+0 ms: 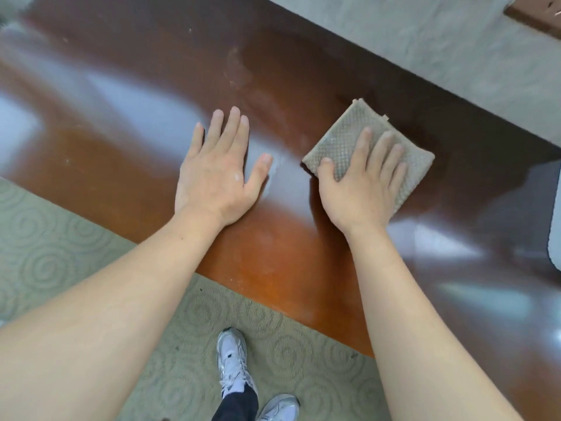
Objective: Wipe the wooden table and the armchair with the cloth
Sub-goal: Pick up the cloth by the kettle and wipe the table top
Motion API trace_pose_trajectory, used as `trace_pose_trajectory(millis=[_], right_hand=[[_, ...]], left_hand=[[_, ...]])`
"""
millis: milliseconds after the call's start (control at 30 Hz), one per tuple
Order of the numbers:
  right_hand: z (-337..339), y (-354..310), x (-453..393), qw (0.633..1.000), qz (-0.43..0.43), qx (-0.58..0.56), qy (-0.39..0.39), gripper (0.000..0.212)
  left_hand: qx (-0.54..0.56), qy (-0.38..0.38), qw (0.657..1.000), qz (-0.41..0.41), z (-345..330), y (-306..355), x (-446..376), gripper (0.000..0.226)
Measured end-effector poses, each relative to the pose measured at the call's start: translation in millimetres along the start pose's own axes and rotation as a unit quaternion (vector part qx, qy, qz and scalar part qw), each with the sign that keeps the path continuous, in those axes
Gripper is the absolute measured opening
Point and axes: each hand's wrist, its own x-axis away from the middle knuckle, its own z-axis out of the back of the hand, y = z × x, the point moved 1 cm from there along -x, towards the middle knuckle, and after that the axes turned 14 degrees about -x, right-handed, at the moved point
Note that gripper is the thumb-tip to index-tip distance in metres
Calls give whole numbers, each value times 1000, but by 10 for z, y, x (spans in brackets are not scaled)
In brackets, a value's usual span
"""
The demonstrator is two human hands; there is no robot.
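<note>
A glossy reddish-brown wooden table (127, 86) runs diagonally across the view. A folded grey-beige textured cloth (352, 132) lies flat on it at centre right. My right hand (361, 183) presses on the cloth with straight, spread fingers, covering its near half. My left hand (218, 171) rests flat on the bare tabletop to the left of the cloth, fingers straight and spread. Pale smudges and dusty marks show on the wood beyond my left hand. No armchair is plainly in view.
Green-grey patterned carpet (60, 256) lies along the table's near edge, with my white sneakers (233, 360) on it. Carpet continues past the far edge (425, 41). A pale rounded object (554, 214) sits at the right border, and a brown wooden corner (537, 16) shows top right.
</note>
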Motion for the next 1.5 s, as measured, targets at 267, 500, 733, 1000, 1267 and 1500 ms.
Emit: trace_pose_trajectory(millis=[267, 500, 733, 1000, 1267, 1500], right_hand=[[-230, -505, 219, 993, 104, 18, -54, 74], [-482, -1290, -618, 966, 227, 41, -118, 69], [-822, -2214, -1337, 949, 283, 69, -124, 71], [-1164, -3119, -1543, 917, 354, 72, -171, 71], [-1268, -3274, -1031, 864, 450, 77, -213, 71], [-1280, -3166, -484, 822, 501, 81, -257, 70]], left_hand=[[142, 64, 988, 3, -8, -48, 79, 73], [150, 112, 982, -30, -37, -389, 119, 74], [46, 58, 997, -11, -68, -1073, 145, 80], [32, 11, 997, -71, -87, -1011, 75, 85], [118, 17, 987, -107, 11, -1030, 105, 70], [164, 88, 978, -95, 110, -1052, 148, 47]])
